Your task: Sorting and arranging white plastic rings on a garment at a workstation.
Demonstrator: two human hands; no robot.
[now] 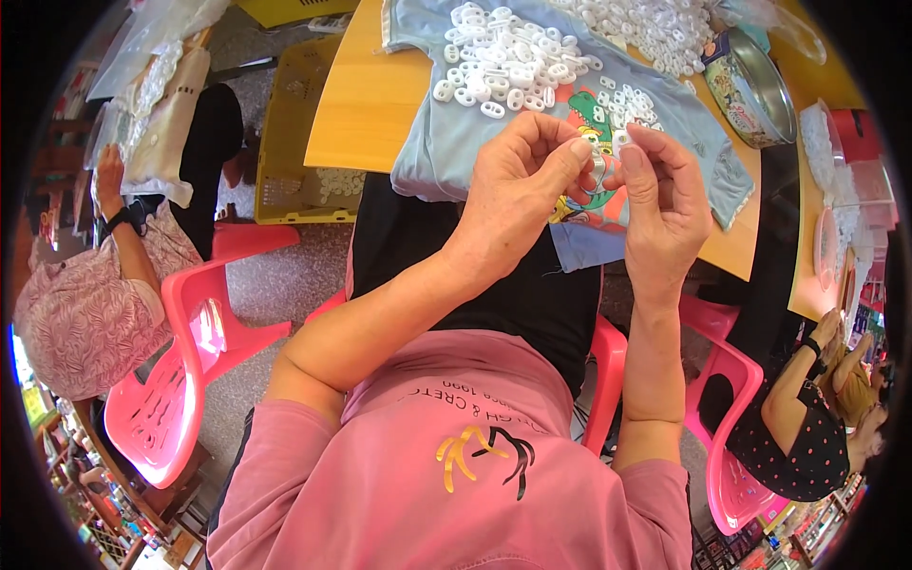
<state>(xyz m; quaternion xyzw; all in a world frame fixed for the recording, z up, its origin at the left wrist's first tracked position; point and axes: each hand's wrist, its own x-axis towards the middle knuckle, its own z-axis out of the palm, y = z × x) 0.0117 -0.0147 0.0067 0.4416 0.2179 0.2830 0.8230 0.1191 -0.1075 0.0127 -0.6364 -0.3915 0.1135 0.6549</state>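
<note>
My left hand (513,185) and my right hand (667,209) are raised close together over the near edge of the table. Between the right thumb and forefinger is a small white oval plastic piece (621,140). The left thumb and forefinger pinch a small shiny whitish piece (597,163), partly hidden by the fingers. Behind the hands, a heap of white oval two-hole pieces (503,57) lies on a light blue shirt (418,123) with a colourful cartoon print. A smaller group of the same pieces (629,103) sits just beyond my fingertips.
A larger white heap (655,33) lies farther back, beside a round metal tin (736,90). Left of the wooden table (366,95) stands a yellow crate (271,142). Pink chairs (157,408) flank me; one person (104,304) is at the left, others (798,418) at the right.
</note>
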